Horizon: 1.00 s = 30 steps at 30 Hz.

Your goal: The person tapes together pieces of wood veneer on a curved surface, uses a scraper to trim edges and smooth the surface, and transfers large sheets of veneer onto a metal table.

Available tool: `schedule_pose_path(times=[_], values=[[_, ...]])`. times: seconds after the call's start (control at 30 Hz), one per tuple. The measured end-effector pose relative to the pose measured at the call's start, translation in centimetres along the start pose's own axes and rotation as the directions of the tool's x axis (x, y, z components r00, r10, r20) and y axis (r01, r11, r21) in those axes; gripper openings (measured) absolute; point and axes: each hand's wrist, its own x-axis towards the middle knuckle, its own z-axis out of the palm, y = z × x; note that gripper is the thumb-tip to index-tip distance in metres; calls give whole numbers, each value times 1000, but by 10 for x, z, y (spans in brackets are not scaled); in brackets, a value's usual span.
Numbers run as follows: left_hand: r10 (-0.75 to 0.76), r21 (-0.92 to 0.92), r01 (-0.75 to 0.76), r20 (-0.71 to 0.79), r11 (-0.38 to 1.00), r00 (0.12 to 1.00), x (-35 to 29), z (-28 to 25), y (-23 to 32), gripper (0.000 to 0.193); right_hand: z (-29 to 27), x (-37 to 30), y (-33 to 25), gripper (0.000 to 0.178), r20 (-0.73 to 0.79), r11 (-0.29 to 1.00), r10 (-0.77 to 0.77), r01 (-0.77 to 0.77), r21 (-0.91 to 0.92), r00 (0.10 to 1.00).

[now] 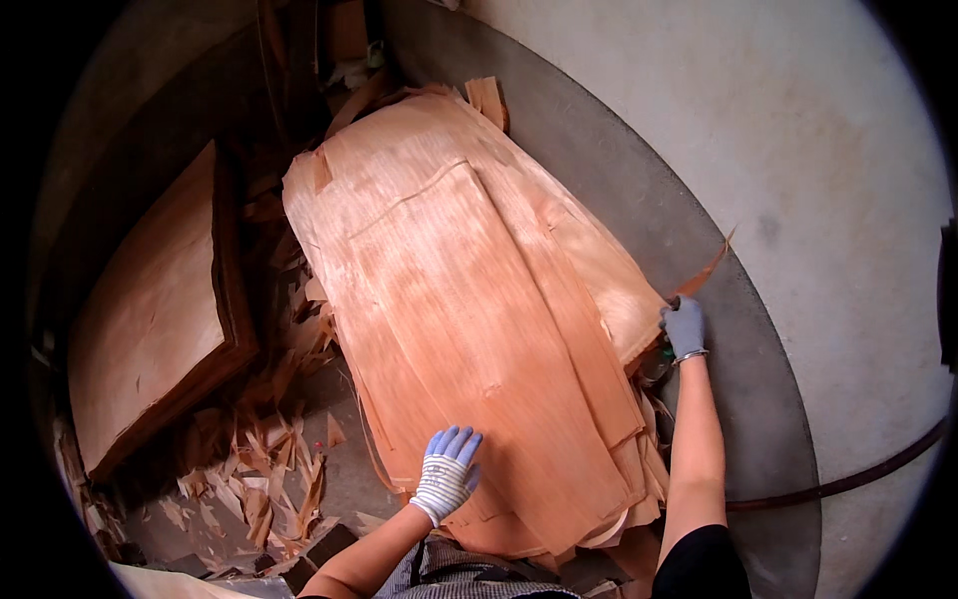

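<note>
A wide stack of thin reddish-brown wood veneer sheets (469,290) lies in front of me, its edges uneven and overlapping. My left hand (446,474), in a striped white glove with blue fingers, rests on the near part of the top sheet with its fingers stretched out. At the stack's right corner, my right hand (684,327) in a grey-blue glove has its fingers closed. A narrow, pointed veneer strip (707,273) sticks out from it toward the upper right. The right fingertips are partly hidden, so whether they also grip the sheet corner is unclear.
To the left stands a thick, tilted stack of veneer (150,309). Torn veneer scraps (264,469) litter the floor between the stacks. A pale wall (798,180) rises on the right above a dark grey band (619,170). A dark hose (838,484) runs at the lower right.
</note>
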Motion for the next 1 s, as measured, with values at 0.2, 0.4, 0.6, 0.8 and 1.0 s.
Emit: schedule_pose_path(times=[0.2, 0.4, 0.6, 0.8, 1.0], values=[[67, -25, -67, 3, 997, 998, -1, -2, 12, 56, -91, -11, -28, 16, -404, 787, -405, 88, -610, 820], [182, -82, -185, -40, 979, 983, 22, -12, 23, 54, -215, -145, -119, 18, -508, 801, -352, -27, -598, 786], [159, -359, -229, -213, 905, 964, 106, -23, 55, 54, -328, -339, -89, 23, -745, 839, -400, -114, -532, 535], [36, -947, 136, 153, 292, 988, 148, -28, 159, 76, -405, -539, -60, 32, -959, 919, 227, -362, 155, 167], [426, -706, 578, 413, -409, 805, 90, -21, 343, 108, -488, -790, 108, 35, -843, 323, -477, -843, -431, 248]])
